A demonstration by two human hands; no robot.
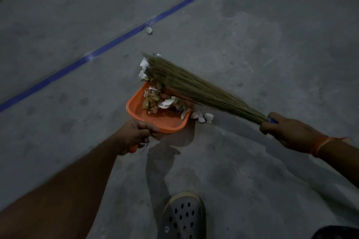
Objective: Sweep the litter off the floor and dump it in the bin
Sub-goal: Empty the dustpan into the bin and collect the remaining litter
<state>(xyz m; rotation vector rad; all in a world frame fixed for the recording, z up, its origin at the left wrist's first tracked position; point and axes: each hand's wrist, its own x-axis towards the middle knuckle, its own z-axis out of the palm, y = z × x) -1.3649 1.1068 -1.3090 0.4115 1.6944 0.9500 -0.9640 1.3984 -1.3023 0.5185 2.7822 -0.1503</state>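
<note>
Grey concrete floor [252, 35] fills the view, w/ a blue painted line [120, 38] running from near-left up to far-right. Bin not in view.

Grass broom [194, 87] is the biggest task item: long axis runs from near-right (blue grip at the right hand) to far-left, bristle tips fanned out over the far mouth of the dustpan. It lies low and slanted, tips down on the litter.

Orange dustpan [155, 120] sits mid-frame, mouth pointing far/right toward the broom, handle pointing near-left. Litter pile [161, 101], paper scraps and dry leaves, is mostly inside the pan, near its mouth.

Left hand [134, 136] is wrapped closed round the dustpan handle, orange end poking out below the fist. Right hand [287, 132] is closed round the broom's grip; orange thread on that wrist. A grey clog [184, 217] shows at the near edge.

Smaller bits: white scraps [204, 117] on the floor just beside the pan's right corner, outside it; more white paper [143, 68] at the bristle tips, just beyond the pan mouth; one lone scrap [149, 30] far off, touching the blue line.

Step in hand, as I read it: pulling litter into the pan. To do it well: keep pan lip pressed flat to floor so nothing slips under, use short strokes toward the pan's back wall, then swing round for the right-corner scraps. Lone scrap by the line needs a separate pass before dumping.
</note>
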